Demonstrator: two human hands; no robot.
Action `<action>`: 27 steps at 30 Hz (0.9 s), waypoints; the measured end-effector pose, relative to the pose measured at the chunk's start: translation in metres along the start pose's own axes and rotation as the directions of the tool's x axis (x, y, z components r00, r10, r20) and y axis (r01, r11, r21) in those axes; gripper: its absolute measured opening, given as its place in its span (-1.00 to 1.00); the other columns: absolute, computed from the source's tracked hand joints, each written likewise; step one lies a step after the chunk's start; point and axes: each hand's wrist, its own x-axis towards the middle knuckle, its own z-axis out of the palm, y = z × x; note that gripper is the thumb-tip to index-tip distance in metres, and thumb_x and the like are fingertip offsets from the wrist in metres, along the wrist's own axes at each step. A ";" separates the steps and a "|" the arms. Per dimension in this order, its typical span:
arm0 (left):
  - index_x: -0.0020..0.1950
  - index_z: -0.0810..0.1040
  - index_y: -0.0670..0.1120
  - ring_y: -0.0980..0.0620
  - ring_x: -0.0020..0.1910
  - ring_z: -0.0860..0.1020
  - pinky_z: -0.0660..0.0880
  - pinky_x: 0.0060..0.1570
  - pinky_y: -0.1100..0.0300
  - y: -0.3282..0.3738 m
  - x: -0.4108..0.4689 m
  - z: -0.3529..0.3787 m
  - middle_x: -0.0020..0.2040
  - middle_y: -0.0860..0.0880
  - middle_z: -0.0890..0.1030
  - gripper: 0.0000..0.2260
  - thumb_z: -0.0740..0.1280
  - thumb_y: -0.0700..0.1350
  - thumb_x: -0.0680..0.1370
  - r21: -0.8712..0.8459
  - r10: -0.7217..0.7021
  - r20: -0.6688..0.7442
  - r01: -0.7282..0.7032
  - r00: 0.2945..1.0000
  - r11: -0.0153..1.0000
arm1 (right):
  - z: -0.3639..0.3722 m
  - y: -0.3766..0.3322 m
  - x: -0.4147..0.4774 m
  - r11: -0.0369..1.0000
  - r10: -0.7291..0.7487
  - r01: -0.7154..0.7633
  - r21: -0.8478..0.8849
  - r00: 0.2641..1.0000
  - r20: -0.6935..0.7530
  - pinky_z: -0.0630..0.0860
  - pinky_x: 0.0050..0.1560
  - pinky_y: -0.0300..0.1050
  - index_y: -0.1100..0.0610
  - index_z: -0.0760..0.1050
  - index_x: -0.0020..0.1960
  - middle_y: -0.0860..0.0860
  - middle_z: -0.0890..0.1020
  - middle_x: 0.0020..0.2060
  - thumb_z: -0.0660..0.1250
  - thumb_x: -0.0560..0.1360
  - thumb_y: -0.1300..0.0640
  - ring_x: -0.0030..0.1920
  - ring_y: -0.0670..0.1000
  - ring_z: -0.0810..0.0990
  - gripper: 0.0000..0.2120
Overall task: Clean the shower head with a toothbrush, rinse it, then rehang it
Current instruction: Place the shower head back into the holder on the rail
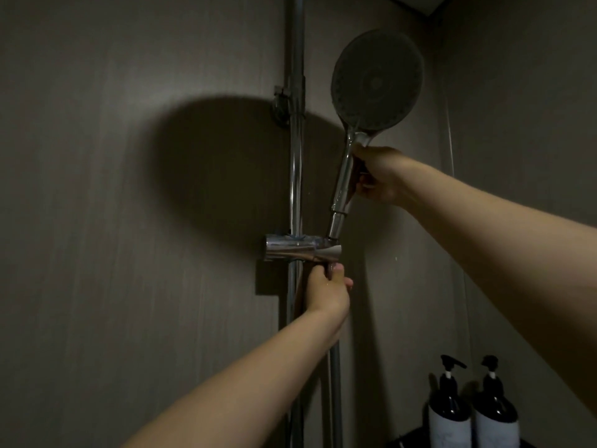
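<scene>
The round shower head (377, 80) stands upright with its grey nozzle face toward me, its chrome handle slanting down into the chrome holder (302, 249) on the vertical rail (295, 176). My right hand (378, 176) grips the handle just below the head. My left hand (326, 291) is right under the holder, fingers curled around the hose or the handle's lower end where it leaves the holder. No toothbrush is in view.
Two dark pump bottles (450, 412) (496, 415) stand on a shelf at the bottom right. A chrome wall bracket (284, 106) fixes the rail higher up. The hose (336, 392) hangs down beside the rail. Brown wall panels surround everything; the light is dim.
</scene>
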 end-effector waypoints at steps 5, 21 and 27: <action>0.03 0.46 -0.05 0.04 -0.28 0.47 0.48 0.16 -0.05 -0.001 -0.001 0.000 -0.34 0.00 0.47 -0.87 0.15 -0.07 0.62 -0.009 0.005 0.026 -0.005 1.000 1.000 | -0.002 -0.003 -0.003 1.000 -0.019 0.019 0.013 1.000 0.024 0.42 -0.35 -0.15 0.09 0.35 -0.23 0.03 0.36 -0.33 0.15 0.61 0.04 -0.33 -0.03 0.35 -0.74; 0.25 0.41 -0.09 0.08 -0.32 0.47 0.48 -0.15 0.21 0.003 -0.005 -0.008 -0.30 -0.02 0.46 -0.78 0.13 -0.10 0.64 -0.052 -0.008 0.109 0.014 0.994 0.999 | 0.000 0.000 -0.007 1.000 -0.022 0.022 0.003 0.999 -0.036 0.44 -0.36 -0.20 0.09 0.35 -0.21 0.03 0.38 -0.32 0.12 0.62 0.08 -0.31 -0.04 0.37 -0.76; 0.18 0.43 -0.04 0.08 -0.29 0.47 0.46 -0.21 0.24 0.005 -0.005 -0.009 -0.25 -0.02 0.46 -0.83 0.13 -0.11 0.63 -0.073 -0.020 0.126 0.030 0.992 0.997 | 0.002 -0.005 -0.008 1.000 -0.002 0.002 0.007 1.000 0.007 0.47 -0.36 -0.19 0.10 0.38 -0.19 0.04 0.40 -0.28 0.19 0.59 0.04 -0.28 -0.02 0.39 -0.78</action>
